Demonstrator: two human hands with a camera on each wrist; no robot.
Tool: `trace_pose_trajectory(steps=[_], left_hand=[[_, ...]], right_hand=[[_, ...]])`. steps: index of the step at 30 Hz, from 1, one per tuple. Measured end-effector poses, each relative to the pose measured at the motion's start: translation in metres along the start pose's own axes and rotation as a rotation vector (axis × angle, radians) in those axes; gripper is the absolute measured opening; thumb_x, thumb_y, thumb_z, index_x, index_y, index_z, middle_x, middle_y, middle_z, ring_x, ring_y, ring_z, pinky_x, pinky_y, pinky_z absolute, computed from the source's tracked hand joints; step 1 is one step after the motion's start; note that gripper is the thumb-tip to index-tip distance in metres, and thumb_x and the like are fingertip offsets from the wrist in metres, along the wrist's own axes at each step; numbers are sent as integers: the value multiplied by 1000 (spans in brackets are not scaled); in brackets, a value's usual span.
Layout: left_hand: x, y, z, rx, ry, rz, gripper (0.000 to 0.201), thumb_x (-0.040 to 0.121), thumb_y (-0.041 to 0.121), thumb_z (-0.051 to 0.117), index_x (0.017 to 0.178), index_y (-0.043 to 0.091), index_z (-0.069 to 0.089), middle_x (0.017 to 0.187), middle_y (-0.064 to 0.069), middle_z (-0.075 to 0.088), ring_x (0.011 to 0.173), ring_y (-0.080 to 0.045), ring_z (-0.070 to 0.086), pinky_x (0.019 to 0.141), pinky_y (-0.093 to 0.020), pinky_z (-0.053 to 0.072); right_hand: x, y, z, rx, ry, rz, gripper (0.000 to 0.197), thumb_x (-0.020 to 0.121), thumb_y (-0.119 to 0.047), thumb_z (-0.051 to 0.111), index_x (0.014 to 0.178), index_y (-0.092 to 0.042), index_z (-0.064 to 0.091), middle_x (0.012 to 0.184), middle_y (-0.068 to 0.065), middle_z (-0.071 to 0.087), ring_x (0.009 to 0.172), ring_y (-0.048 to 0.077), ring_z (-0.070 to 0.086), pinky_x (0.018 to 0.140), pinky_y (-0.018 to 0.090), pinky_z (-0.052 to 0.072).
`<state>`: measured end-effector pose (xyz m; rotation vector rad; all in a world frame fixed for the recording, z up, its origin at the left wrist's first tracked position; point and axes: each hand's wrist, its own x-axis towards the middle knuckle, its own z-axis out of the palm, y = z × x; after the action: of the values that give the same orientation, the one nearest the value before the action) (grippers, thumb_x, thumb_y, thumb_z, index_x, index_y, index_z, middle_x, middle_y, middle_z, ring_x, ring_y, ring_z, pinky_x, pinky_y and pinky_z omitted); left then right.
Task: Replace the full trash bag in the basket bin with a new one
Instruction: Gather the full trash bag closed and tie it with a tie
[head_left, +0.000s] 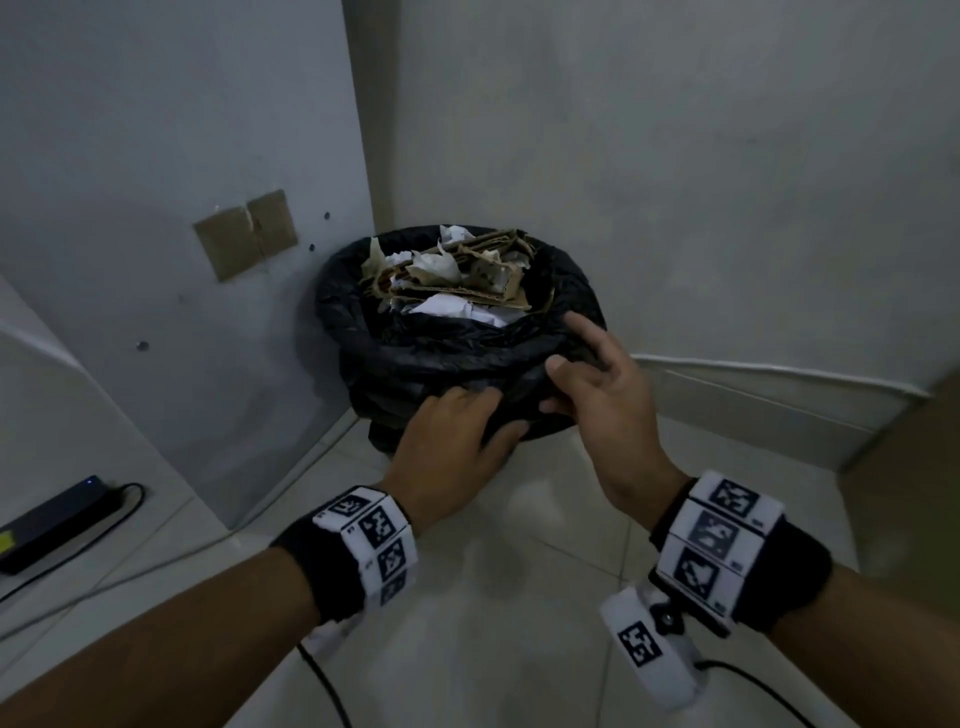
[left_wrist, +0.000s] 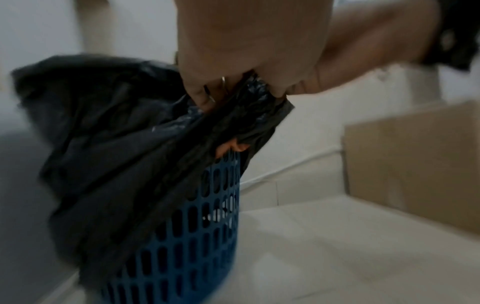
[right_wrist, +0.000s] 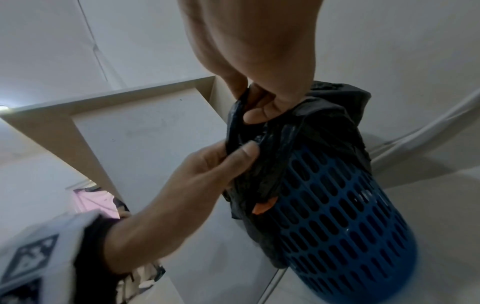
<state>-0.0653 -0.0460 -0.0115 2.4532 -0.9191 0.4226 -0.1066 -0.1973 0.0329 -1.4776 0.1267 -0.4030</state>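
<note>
Both hands meet at the near rim of the blue basket bin (right_wrist: 337, 216), which stands in a wall corner. The left hand (head_left: 457, 441) and the right hand (head_left: 602, 384) each pinch the folded-over edge of the black trash bag (head_left: 441, 353) — thumb against fingers, plastic bunched between them. Beyond the grip, the bag's mouth lies open, filled with cardboard scraps and crumpled paper (head_left: 457, 275). Below the grip the bag drapes down the bin's perforated wall — an orange tab (right_wrist: 263, 207) shows at its hem.

Black trash bag (head_left: 415, 358) brimming, folded over blue perforated basket bin (right_wrist: 337, 216), seemingly upright
</note>
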Motion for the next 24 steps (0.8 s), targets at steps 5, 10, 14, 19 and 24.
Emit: trace_pose_trajectory(steps=[5,10,14,19,24], left_hand=[[-7,-18,-24,-197,-34,-110,57,89,67,32,87,12,46,74,-4,59,64,-19,58,56,-40,47],[4,-40,-65,-111,51,-117,49,84,67,36,92,21,51,70,3,63,59,-11,60,49,-27,45],[23,-49,-82,-1,71,-32,40,83,69,39,92,31,46,66,6,61,54,-8,56,47,-29,45],[45,-42,-79,133,192,100,37,88,60,46,77,27,59,73,13,53,68,-6,49,61,-29,43],[44,-44,-63,283,178,54,39,89,59,40,105,30,61,104,3,49,101,-17,43,86,-36,30]], right_hand=[[9,22,7,-549,-324,-356,49,94,-18,56,140,-31,45,141,-11,49,136,3,39,111,33,40],[12,52,6,-1283,-439,-782,81,80,-49,66,147,-26,26,150,-2,39,144,21,22,113,54,28],[22,59,15,-1397,-227,-1038,50,80,-26,65,126,-15,48,124,10,56,119,31,45,105,58,36],[32,46,19,-1242,-214,-1078,18,86,-14,61,103,-14,52,109,11,64,96,31,55,83,41,48],[45,24,11,-1004,-148,-779,14,91,-11,50,99,-9,61,90,8,65,80,28,58,64,37,48]])
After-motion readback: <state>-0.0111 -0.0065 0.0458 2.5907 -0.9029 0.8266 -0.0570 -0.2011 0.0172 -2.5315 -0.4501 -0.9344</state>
